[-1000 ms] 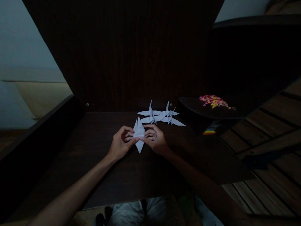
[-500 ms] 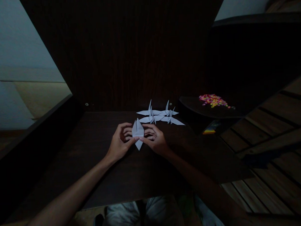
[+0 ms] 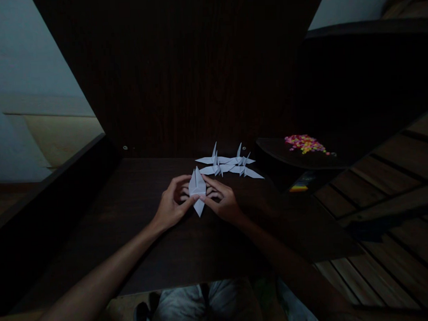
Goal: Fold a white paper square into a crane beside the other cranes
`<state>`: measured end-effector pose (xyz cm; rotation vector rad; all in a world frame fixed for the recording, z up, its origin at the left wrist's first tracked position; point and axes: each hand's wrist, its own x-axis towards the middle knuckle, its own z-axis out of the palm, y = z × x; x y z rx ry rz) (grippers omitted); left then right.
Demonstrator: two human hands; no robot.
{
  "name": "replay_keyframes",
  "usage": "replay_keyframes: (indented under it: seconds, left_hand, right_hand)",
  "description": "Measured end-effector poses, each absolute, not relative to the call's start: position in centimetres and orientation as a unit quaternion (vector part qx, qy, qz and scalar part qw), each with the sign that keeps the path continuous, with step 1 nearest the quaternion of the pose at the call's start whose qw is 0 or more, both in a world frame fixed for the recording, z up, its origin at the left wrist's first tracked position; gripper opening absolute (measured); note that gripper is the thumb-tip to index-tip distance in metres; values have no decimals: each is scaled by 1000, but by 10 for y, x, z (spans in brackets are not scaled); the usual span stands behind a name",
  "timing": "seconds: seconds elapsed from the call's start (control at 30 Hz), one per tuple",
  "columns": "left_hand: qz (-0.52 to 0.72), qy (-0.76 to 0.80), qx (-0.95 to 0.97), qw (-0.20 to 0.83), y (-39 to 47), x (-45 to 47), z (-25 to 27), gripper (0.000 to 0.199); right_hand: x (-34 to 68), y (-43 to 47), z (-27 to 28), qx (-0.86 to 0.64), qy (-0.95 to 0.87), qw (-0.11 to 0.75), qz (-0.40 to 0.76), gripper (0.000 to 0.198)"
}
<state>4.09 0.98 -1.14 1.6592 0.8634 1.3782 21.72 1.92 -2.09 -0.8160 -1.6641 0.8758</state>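
Observation:
Between my hands is a partly folded white origami paper [image 3: 197, 185], upright to my view, with two narrow points at its top and one wider point hanging down. My left hand [image 3: 173, 201] grips its left side, thumb on the front crease and fingers curled behind. On the other side my right hand [image 3: 220, 200] holds it the same way, its thumb meeting the left one near the crease. Just beyond the fingers lie several folded white paper cranes [image 3: 240, 162], their wings overlapping, with thin necks and tails pointing up.
A dark wooden desk top [image 3: 140, 261] lies under my forearms, with a tall dark panel [image 3: 183, 77] at its back. To the right, a rounded shelf [image 3: 280, 156] carries a pile of small pink and yellow pieces [image 3: 306, 143]. A low side board [image 3: 49, 185] borders the left.
Both hands keep hold of the folded paper. My fingers have shifted slightly around it, and its lower point reaches a little further down. The whole view has moved slightly.

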Motion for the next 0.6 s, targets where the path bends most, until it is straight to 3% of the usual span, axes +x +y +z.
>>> replay_keyframes:
  seconds: [0.37,0.6]
  left_hand:
    - [526,350,658,409,9,39,-10,61]
    - [526,351,656,412,9,38,-10,53]
  right_hand:
    - [217,19,-18,-360,-655,516,419,36]
    - [216,19,-17,-344,-643,513,452,27]
